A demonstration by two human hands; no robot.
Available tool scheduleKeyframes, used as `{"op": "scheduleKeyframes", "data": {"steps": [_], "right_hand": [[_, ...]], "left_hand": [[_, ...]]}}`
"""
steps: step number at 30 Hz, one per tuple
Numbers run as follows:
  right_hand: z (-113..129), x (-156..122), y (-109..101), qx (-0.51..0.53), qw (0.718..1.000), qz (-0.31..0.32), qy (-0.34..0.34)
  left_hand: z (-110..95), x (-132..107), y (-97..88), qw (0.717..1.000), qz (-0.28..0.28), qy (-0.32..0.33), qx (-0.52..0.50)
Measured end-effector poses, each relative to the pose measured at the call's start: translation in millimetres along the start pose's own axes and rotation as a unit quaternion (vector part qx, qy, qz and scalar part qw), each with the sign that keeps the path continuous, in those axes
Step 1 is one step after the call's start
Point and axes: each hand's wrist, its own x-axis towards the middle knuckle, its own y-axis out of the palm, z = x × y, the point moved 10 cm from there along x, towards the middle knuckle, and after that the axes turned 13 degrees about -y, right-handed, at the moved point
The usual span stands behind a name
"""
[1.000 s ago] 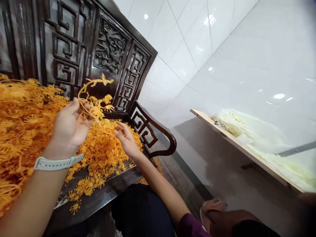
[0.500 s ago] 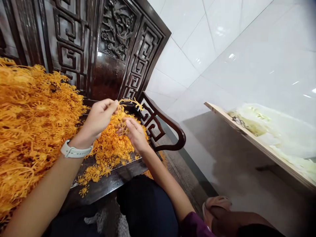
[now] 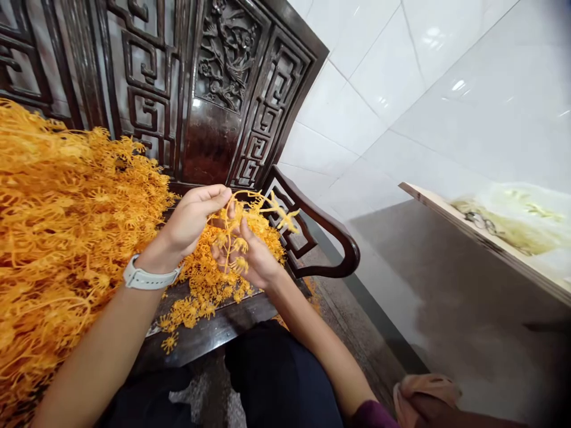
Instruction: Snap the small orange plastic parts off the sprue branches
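My left hand (image 3: pixel 194 217) pinches the stem of a yellow-orange plastic flower sprig (image 3: pixel 285 217) between thumb and fingertips. One branch of the sprig arches to the right; another hangs down across my right palm. Just below and to the right, my right hand (image 3: pixel 259 258) has its thumb raised and its fingers apart behind the hanging branch. Under both hands lies a smaller heap of orange sprig pieces (image 3: pixel 203 282) on the dark wooden bench (image 3: pixel 209 333). A large pile of similar sprigs (image 3: pixel 80 226) rises beside my left forearm.
The bench has a carved backrest (image 3: pixel 209 142) and a curved armrest (image 3: pixel 343 249) to the right of my hands. Further right stands a wooden board edge (image 3: pixel 473 235) with a pale plastic bag (image 3: pixel 526 208) on it. A person's foot (image 3: pixel 423 389) shows at lower right.
The right hand's thumb and fingers have spread apart from the sprig. More of the hanging branch shows, and the arching branch reaches further right. The whole view has shifted slightly.
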Motion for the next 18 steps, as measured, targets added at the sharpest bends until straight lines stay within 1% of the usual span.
{"op": "scheduleKeyframes", "data": {"steps": [2, 5, 7, 9, 12, 15, 18], "right_hand": [[1, -1, 4, -0.007, 1.000, -0.001, -0.001], [4, 1, 0, -0.014, 0.999, -0.044, -0.019], [9, 2, -5, -0.021, 0.995, -0.084, -0.040], [13, 2, -8, -0.019, 0.992, -0.113, -0.055], [22, 1, -4, -0.002, 0.989, -0.134, -0.069], [28, 1, 0, -0.006, 0.986, -0.139, -0.091], [22, 3, -5, -0.028, 0.982, -0.153, -0.103]], "left_hand": [[-7, -4, 4.9, 0.997, -0.014, 0.028, 0.075], [-22, -14, 14.8, 0.973, -0.049, 0.114, 0.195], [-27, -17, 17.7, 0.965, -0.066, 0.141, 0.210], [-31, -19, 13.8, 0.965, -0.094, 0.156, 0.190], [-38, -23, 3.9, 0.964, -0.131, 0.184, 0.140], [-37, -25, -5.1, 0.972, -0.139, 0.182, 0.042], [-29, -25, -2.9, 0.976, -0.135, 0.173, -0.014]]}}
